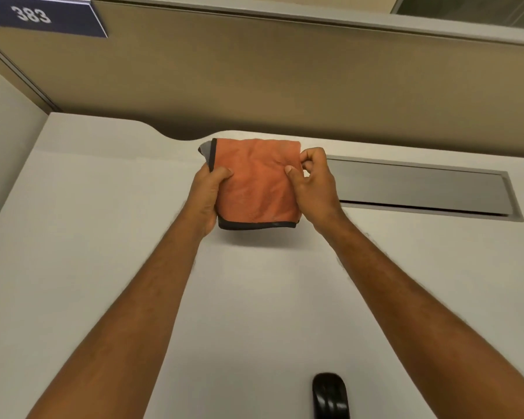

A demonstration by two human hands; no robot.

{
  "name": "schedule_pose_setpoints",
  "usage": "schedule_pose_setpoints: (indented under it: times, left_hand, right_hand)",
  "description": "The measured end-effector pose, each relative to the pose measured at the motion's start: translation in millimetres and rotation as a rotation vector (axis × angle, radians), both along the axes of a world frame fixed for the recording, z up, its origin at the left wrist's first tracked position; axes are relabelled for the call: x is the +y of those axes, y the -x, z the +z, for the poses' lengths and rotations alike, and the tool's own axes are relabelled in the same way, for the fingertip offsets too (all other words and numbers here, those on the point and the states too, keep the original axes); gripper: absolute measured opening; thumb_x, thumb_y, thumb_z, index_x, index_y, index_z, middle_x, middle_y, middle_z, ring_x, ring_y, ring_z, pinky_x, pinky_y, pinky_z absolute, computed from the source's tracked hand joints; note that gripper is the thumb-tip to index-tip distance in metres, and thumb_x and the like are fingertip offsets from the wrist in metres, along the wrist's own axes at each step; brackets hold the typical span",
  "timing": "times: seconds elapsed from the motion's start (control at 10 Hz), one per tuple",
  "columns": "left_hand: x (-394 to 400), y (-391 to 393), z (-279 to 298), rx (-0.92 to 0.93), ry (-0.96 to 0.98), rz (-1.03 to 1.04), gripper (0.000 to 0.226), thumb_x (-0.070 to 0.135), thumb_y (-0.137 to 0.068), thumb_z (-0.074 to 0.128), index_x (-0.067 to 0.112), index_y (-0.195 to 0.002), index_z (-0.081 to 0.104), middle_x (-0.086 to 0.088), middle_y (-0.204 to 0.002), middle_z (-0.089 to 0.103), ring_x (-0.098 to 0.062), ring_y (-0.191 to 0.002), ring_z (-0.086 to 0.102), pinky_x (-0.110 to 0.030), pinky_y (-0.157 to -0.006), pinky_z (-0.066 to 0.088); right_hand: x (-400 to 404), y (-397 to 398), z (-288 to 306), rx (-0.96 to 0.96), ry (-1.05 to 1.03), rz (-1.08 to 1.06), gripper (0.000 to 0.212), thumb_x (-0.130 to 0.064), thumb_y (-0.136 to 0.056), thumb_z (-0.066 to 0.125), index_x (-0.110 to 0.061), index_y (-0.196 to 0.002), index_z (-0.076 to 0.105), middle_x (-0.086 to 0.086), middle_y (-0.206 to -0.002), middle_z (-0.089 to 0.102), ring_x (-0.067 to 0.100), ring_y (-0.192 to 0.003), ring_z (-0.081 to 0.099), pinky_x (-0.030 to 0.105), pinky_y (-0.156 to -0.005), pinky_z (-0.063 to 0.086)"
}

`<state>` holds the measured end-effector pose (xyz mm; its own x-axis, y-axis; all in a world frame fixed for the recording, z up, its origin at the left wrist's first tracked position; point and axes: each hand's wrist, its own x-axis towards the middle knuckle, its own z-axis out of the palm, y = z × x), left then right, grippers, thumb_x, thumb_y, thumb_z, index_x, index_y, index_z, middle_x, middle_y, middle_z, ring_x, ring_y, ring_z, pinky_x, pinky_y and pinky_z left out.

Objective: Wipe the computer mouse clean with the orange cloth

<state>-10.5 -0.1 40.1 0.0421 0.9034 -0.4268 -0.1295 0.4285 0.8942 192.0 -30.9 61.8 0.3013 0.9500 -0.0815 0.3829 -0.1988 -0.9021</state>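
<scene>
A folded orange cloth (256, 181) with a dark hem and a grey underside is held a little above the white desk (103, 237). My left hand (208, 198) grips its left edge, thumb on top. My right hand (313, 184) pinches its right edge between thumb and fingers. A black computer mouse (330, 397) lies on the desk near the bottom edge of the view, between my forearms and closer to the right one. Neither hand touches the mouse.
A tan cubicle partition (285, 80) rises behind the desk, with a blue plate reading 383 (40, 16) at the top left. A grey cable-tray lid (421, 189) is set into the desk to the right of the cloth.
</scene>
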Motion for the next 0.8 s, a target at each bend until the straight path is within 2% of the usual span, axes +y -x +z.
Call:
schedule_pose_setpoints:
  times: [0.1,0.2,0.3,0.4,0.5,0.7,0.8]
  left_hand:
    - [27.7,-2.3,-19.6,0.363,-0.089,-0.009,0.051,0.037,-0.094,0.068,0.022,-0.138,0.048,0.009,-0.127,0.060,-0.017,-0.113,0.061,-0.036,-0.097,0.052]
    - [35.4,-7.1,-34.9,0.609,-0.151,-0.016,0.060,0.040,-0.092,0.072,0.018,-0.140,0.044,0.003,-0.129,0.059,-0.025,-0.117,0.060,-0.040,-0.097,0.051]
    - [36.3,-13.8,-54.0,0.833,-0.189,-0.002,0.071,0.042,-0.088,0.077,0.015,-0.144,0.042,-0.008,-0.141,0.060,-0.034,-0.124,0.060,-0.050,-0.103,0.049]
    - [36.6,-14.2,-58.6,0.939,-0.222,0.029,0.073,0.046,-0.086,0.077,0.014,-0.143,0.045,-0.010,-0.140,0.060,-0.035,-0.126,0.058,-0.053,-0.106,0.045]
    - [34.6,-15.5,-58.3,1.090,-0.215,-0.004,0.074,0.055,-0.087,0.070,0.013,-0.143,0.046,-0.013,-0.139,0.059,-0.036,-0.127,0.054,-0.053,-0.106,0.043]
    - [26.3,-17.7,-48.2,1.167,-0.214,-0.047,0.078,0.058,-0.092,0.062,0.012,-0.149,0.039,-0.016,-0.142,0.053,-0.036,-0.128,0.051,-0.052,-0.104,0.044]
    - [12.2,-21.9,-41.4,1.263,-0.265,-0.014,0.078,0.053,-0.095,0.061,0.011,-0.154,0.032,-0.017,-0.152,0.043,-0.037,-0.135,0.044,-0.054,-0.106,0.042]
  right_hand:
    - [28.5,0.9,-20.8,-0.030,0.012,-0.023,0.024,-0.023,-0.100,0.060,-0.023,-0.119,0.046,-0.001,-0.122,0.062,0.021,-0.108,0.064,0.044,-0.091,0.057]
    - [40.0,0.0,-36.6,-0.046,0.034,0.000,0.030,-0.016,-0.101,0.057,-0.022,-0.127,0.045,0.004,-0.130,0.061,0.027,-0.109,0.066,0.046,-0.094,0.057]
    - [43.5,-7.5,-60.0,-0.194,-0.001,0.079,0.031,-0.007,-0.101,0.052,-0.018,-0.130,0.055,0.006,-0.130,0.062,0.025,-0.112,0.063,0.044,-0.099,0.055]
    - [43.3,-12.6,-72.5,-0.324,0.004,0.101,0.030,-0.012,-0.102,0.053,-0.020,-0.130,0.062,0.006,-0.130,0.061,0.023,-0.116,0.060,0.041,-0.104,0.052]
    - [42.3,-15.0,-81.5,-0.436,0.084,0.112,0.033,-0.023,-0.103,0.054,-0.022,-0.136,0.061,0.007,-0.133,0.056,0.026,-0.123,0.054,0.043,-0.106,0.051]
    - [36.0,-17.6,-75.6,-0.481,0.101,0.159,0.039,-0.029,-0.105,0.048,-0.022,-0.143,0.054,0.008,-0.131,0.055,0.027,-0.122,0.052,0.041,-0.102,0.051]
    - [24.9,-25.6,-72.0,-0.472,0.032,0.140,0.044,-0.032,-0.105,0.042,-0.019,-0.147,0.049,0.009,-0.143,0.054,0.029,-0.131,0.047,0.042,-0.106,0.044]
